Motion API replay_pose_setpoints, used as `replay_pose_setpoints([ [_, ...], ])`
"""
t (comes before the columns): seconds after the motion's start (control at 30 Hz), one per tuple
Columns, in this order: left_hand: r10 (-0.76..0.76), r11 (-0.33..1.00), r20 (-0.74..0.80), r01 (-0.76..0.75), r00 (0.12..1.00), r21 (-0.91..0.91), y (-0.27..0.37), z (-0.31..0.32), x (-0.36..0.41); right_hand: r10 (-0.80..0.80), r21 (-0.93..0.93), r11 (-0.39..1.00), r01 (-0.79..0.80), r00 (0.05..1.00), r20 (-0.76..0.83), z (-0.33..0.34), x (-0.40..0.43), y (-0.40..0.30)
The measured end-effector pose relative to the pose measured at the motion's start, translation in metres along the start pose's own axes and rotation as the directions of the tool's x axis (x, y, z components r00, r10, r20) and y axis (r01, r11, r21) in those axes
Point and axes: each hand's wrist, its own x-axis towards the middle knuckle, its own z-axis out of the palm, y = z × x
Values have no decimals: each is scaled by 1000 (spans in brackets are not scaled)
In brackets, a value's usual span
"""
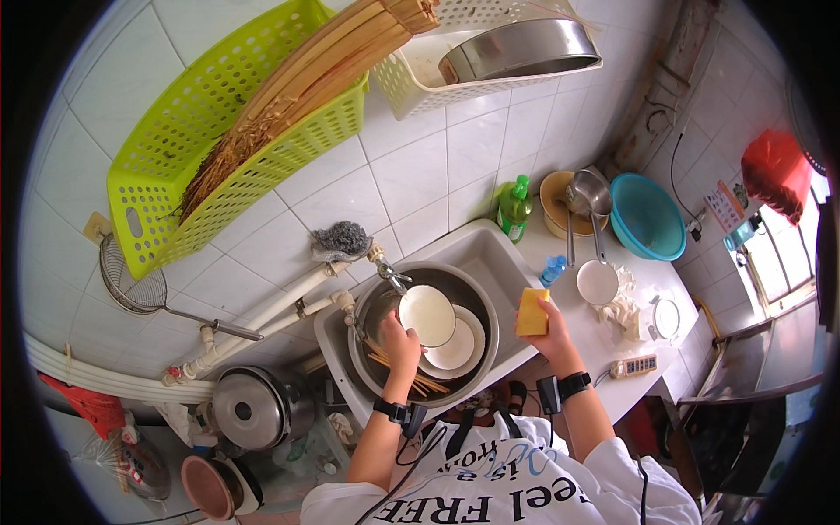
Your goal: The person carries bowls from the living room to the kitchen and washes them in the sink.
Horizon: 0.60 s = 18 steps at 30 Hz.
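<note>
My left hand [401, 346] grips the rim of a white bowl [428, 316], tilted so its inside faces up. Beneath it, a large stainless steel basin [487, 354] stands in the grey sink [502, 262]. More white dishes [453, 348] lie in the basin, and several wooden chopsticks [430, 384] lean along its near side, partly behind my left wrist. To the right, over the sink's edge, my right hand [553, 331] holds a yellow sponge [533, 312] between thumb and fingers. A metal tap [394, 277] reaches over the basin's far rim.
Behind the sink's right corner stands a green pump bottle [516, 210]. The white counter [577, 357] bears a small white bowl [597, 282], metal ladles [592, 190], a teal basin [648, 216] and a power strip [633, 366]. A green basket [315, 138] hangs above; a lidded pot [249, 407] sits left.
</note>
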Motion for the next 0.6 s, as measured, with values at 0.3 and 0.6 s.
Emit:
replay_pose_setpoints([
  [0.3,404,791,84,-395,911,467,-20,10,-1,-32,-15,999,31,999,-31,-12,-3,0],
  [0.6,511,641,193,-522,837,564,-22,3,-2,-35,-9,999,34,998,-48,-15,-3,1],
])
